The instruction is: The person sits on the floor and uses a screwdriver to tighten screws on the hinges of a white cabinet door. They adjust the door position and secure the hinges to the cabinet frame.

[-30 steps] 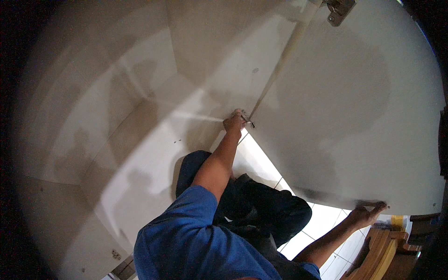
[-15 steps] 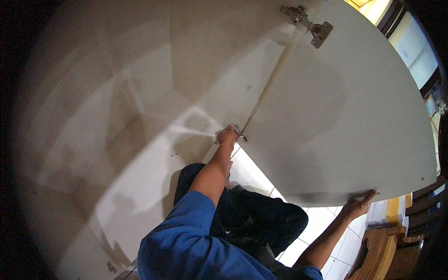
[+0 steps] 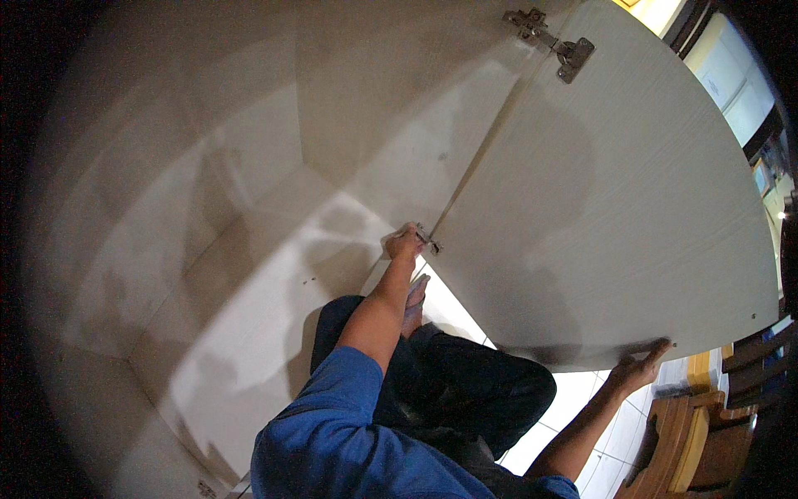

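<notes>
My left hand [image 3: 402,241] is closed on the lower hinge [image 3: 429,239] between a pale cabinet's side [image 3: 374,125] and its door [image 3: 632,191]. My right hand [image 3: 638,368] grips the door's bottom edge near its outer corner, some fingertips hidden behind it. The upper hinge [image 3: 565,58] shows on the door's inner face, its arm reaching to the cabinet side. My bare foot [image 3: 416,308] rests below my left hand, and my dark-trousered bent leg [image 3: 465,382] lies under the door.
The cabinet interior with shadowed panels [image 3: 233,341] fills the left. A white tiled floor [image 3: 564,391] shows under the door. Wooden furniture with a yellow part [image 3: 682,441] stands at the lower right, with more dark wooden slats [image 3: 752,353] behind it.
Since a second ago the upper hinge and the door have shifted left in the view, uncovering background at the top right. My left hand sits lower in view, and more of my foot shows.
</notes>
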Demonstrator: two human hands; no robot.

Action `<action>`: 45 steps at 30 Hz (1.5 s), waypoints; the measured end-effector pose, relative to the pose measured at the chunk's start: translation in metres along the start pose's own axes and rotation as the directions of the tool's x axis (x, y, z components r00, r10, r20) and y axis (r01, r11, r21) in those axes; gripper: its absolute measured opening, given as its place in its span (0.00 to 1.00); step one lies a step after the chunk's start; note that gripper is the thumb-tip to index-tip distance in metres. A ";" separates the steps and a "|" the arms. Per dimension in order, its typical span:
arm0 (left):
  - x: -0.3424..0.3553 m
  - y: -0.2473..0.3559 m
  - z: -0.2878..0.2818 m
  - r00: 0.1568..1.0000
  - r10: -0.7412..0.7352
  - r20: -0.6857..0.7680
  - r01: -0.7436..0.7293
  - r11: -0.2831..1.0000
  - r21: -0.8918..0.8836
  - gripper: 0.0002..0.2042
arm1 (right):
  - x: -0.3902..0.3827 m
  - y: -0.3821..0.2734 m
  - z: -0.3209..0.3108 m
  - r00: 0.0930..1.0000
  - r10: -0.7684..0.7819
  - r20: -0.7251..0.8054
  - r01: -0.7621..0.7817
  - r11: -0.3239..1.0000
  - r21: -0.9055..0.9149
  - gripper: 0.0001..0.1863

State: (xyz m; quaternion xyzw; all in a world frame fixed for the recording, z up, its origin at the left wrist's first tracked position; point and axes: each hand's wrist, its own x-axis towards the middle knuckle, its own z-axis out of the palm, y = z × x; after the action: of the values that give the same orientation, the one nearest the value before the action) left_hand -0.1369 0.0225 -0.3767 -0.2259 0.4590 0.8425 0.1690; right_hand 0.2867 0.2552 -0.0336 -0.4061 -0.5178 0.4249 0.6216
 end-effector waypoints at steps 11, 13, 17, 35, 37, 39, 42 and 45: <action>-0.027 0.026 0.012 1.000 0.009 -0.003 -0.009 0.999 0.049 0.14 | 0.001 -0.025 0.017 0.999 0.006 -0.038 -0.001 0.993 0.118 0.37; -0.034 0.031 0.012 0.997 0.028 0.076 -0.029 1.000 0.011 0.14 | 0.006 -0.023 0.011 1.000 0.008 -0.014 -0.006 0.995 0.101 0.41; -0.038 0.035 0.007 1.000 0.022 0.022 -0.022 1.000 -0.004 0.14 | 0.008 -0.014 0.000 0.993 -0.117 -0.018 0.117 0.993 0.029 0.36; -0.040 0.018 0.000 0.996 -0.038 0.082 0.037 0.999 0.009 0.15 | 0.014 0.002 -0.010 0.998 -0.068 -0.008 0.068 0.992 0.110 0.43; -0.044 0.019 -0.001 0.993 -0.067 0.096 0.068 0.998 -0.005 0.16 | 0.015 0.005 -0.012 0.996 -0.091 0.001 0.090 0.991 0.100 0.43; -0.049 0.020 -0.003 0.994 -0.058 0.091 0.056 0.998 0.027 0.22 | 0.017 0.011 -0.018 0.993 -0.121 -0.004 0.121 0.991 0.050 0.41; -0.052 0.021 -0.005 0.992 -0.055 0.116 0.052 0.998 0.029 0.25 | 0.021 0.023 -0.030 0.956 -0.285 0.067 0.291 0.949 -0.119 0.28; -0.046 0.023 -0.008 0.981 -0.136 0.138 0.138 0.990 -0.007 0.24 | 0.025 0.032 -0.038 0.831 -0.529 0.172 0.525 0.644 -0.557 0.23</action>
State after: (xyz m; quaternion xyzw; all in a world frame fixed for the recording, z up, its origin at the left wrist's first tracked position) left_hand -0.1079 0.0001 -0.3394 -0.2000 0.4224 0.8462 0.2560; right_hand 0.3232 0.2866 -0.0616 -0.4093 -0.7155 0.0450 0.5643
